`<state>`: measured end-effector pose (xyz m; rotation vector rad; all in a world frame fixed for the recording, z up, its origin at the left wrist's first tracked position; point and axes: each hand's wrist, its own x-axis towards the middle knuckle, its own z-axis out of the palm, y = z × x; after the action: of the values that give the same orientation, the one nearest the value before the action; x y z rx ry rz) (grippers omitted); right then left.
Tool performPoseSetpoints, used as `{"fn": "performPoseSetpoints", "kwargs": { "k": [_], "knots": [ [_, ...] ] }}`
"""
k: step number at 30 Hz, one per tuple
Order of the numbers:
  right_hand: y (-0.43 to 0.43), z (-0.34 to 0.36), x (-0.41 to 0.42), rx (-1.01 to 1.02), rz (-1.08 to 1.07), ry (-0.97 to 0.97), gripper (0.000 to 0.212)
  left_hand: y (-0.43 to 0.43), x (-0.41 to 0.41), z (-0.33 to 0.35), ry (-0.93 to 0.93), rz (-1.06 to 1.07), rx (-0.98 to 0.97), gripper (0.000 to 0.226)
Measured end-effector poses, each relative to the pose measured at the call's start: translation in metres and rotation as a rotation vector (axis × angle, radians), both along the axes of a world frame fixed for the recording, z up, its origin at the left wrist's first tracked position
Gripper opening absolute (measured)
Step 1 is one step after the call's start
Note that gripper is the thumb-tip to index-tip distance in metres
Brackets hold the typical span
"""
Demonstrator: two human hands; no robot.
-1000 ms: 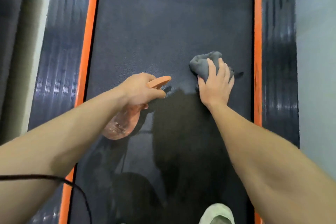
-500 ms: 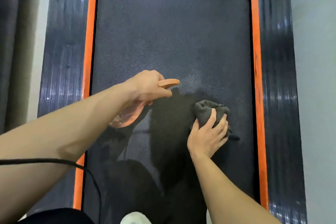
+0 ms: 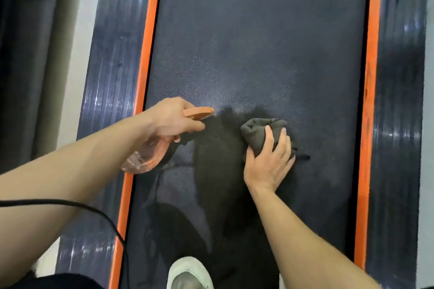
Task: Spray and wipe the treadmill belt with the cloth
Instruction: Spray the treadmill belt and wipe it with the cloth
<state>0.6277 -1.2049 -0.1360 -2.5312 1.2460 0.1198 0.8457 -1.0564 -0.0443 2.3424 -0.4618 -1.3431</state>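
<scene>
The dark textured treadmill belt [image 3: 258, 42] runs up the middle of the view between two orange strips. My left hand [image 3: 172, 119] grips an orange translucent spray bottle [image 3: 150, 155] at its neck, nozzle pointing right over the belt. A fine wet speckle shows on the belt just beyond the nozzle. My right hand [image 3: 270, 162] presses a crumpled grey cloth [image 3: 258, 131] flat onto the belt, right of the nozzle; my fingers cover the cloth's near half.
Glossy dark side rails [image 3: 110, 77] flank the belt outside the orange strips [image 3: 371, 101]. A light shoe [image 3: 190, 274] stands on the belt at the bottom edge. A thin black cable [image 3: 94, 209] crosses my left forearm. A curtain hangs at far left.
My right hand pulled the cloth back toward me along the belt, then held near the nozzle. The left hand kept the bottle in about the same place.
</scene>
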Motion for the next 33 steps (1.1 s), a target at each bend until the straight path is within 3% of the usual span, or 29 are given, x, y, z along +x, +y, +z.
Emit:
{"fn": "performPoseSetpoints", "kwargs": {
  "k": [3, 6, 9, 11, 13, 15, 16, 18, 21, 23, 25, 28, 31, 33],
  "knots": [
    [-0.053, -0.004, 0.056, -0.037, 0.08, -0.024, 0.071, 0.022, 0.004, 0.002, 0.039, 0.118, -0.07, 0.049],
    [-0.086, -0.001, 0.123, -0.037, 0.136, -0.043, 0.07, 0.034, 0.008, 0.002, 0.084, 0.24, -0.186, 0.025],
    [-0.057, -0.004, 0.13, -0.101, 0.312, -0.066, 0.066, 0.036, 0.012, 0.002, 0.093, 0.329, -0.255, 0.005],
    [-0.022, -0.011, 0.09, -0.13, 0.55, -0.081, 0.067, 0.034, 0.016, 0.003, 0.099, 0.361, -0.252, 0.005],
    [-0.004, -0.014, 0.049, -0.095, 0.893, -0.068, 0.072, 0.032, 0.018, 0.006, 0.097, 0.352, -0.231, 0.021],
    [-0.03, -0.015, 0.045, -0.072, 1.186, -0.054, 0.075, 0.027, 0.018, 0.007, 0.09, 0.334, -0.221, 0.036],
    [-0.052, -0.015, 0.057, -0.088, 1.21, -0.049, 0.075, 0.026, 0.018, 0.007, 0.083, 0.325, -0.222, 0.039],
    [-0.094, -0.014, 0.089, -0.122, 0.976, -0.046, 0.071, 0.027, 0.019, 0.005, 0.078, 0.323, -0.224, 0.031],
    [-0.123, -0.009, 0.123, -0.124, 0.375, -0.014, 0.063, 0.035, 0.017, 0.004, 0.094, 0.335, -0.238, 0.021],
    [-0.089, -0.007, 0.116, -0.134, 0.254, -0.01, 0.063, 0.042, 0.015, 0.006, 0.119, 0.35, -0.234, 0.02],
    [-0.037, -0.007, 0.085, -0.141, 0.426, -0.035, 0.067, 0.046, 0.014, 0.011, 0.132, 0.353, -0.225, 0.024],
    [0.026, -0.007, 0.022, -0.076, 0.943, -0.056, 0.08, 0.054, 0.013, 0.017, 0.121, 0.354, -0.191, 0.03],
    [0.019, -0.007, 0.017, -0.012, 1.418, -0.064, 0.084, 0.061, 0.012, 0.025, 0.107, 0.34, -0.176, 0.022],
    [-0.003, -0.011, 0.057, -0.037, 1.389, -0.068, 0.083, 0.066, 0.01, 0.029, 0.108, 0.361, -0.181, 0.025]
  ]
}}
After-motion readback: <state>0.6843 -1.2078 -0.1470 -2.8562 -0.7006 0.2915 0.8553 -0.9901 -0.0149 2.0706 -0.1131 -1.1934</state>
